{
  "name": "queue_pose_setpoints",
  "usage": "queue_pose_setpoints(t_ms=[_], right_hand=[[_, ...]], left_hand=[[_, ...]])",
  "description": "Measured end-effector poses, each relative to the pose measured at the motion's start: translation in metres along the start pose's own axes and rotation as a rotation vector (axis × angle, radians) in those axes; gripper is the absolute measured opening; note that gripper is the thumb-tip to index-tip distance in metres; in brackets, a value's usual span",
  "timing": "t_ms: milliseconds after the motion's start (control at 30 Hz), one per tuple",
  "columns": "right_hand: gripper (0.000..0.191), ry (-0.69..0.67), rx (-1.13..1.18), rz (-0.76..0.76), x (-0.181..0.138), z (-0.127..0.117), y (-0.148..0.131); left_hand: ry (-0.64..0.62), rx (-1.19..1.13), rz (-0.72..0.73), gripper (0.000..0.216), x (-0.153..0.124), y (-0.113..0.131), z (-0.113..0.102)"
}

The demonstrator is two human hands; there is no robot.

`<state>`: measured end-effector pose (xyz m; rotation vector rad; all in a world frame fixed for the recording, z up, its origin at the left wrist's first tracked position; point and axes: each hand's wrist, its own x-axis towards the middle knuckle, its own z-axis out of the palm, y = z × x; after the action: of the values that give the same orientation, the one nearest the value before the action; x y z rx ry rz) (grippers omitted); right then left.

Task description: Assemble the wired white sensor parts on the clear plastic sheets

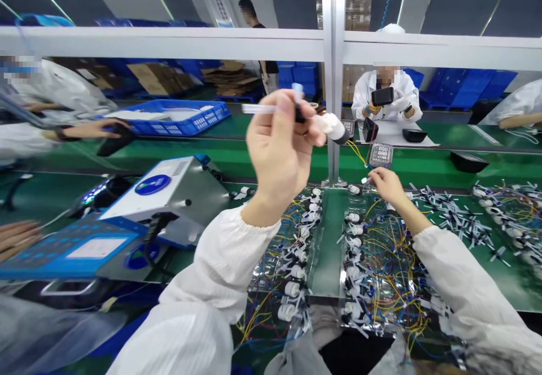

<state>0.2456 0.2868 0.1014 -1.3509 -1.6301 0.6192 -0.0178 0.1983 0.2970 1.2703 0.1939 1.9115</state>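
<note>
Raised in front of me, my left hand (277,149) is closed around a small pump (334,128), a white cylinder with a black end. Short pale tubes (258,109) stick out between its fingers. Yellow and other thin wires (358,152) run from the pump towards my right hand (385,184). Thumb and fingers of that hand pinch the wires by a small white connector (365,181). Just beyond it is a square display module (381,155) with digits on its face. Below both hands, rows of similar pumps (354,242) with tangled wires lie in clear plastic trays (311,284).
A grey-and-blue machine (169,194) stands at left, near a blue crate (186,118). A metal post (334,81) rises ahead. Loose tube pieces (461,214) are heaped at right. Across the green conveyor, a co-worker (385,95) handles a black housing; another's hand (95,129) reaches in from the left.
</note>
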Motion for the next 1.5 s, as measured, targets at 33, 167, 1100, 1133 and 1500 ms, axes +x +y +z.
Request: queue_pose_setpoints(t_ms=[33, 167, 1100, 1133, 1500], right_hand=[[0.025, 0.023, 0.025, 0.003, 0.002, -0.008, 0.0], [0.025, 0.112, 0.273, 0.025, -0.008, -0.059, -0.002], [0.01, 0.386, 0.603, -0.041, -0.04, -0.084, -0.072], [0.014, 0.332, 0.607, -0.019, -0.039, -0.07, -0.071], [0.035, -0.065, 0.542, 0.281, -0.071, 0.052, 0.008]], left_hand=[[0.042, 0.025, 0.033, 0.021, 0.002, 0.005, -0.008], [0.161, 0.114, 0.102, 0.016, 0.003, 0.0, -0.045], [-0.412, 0.59, -0.708, 0.016, -0.124, -0.209, -0.133], [-0.425, 0.594, -0.669, 0.016, -0.125, -0.211, -0.131], [-0.406, 0.493, -0.667, 0.03, -0.133, -0.213, -0.13]])
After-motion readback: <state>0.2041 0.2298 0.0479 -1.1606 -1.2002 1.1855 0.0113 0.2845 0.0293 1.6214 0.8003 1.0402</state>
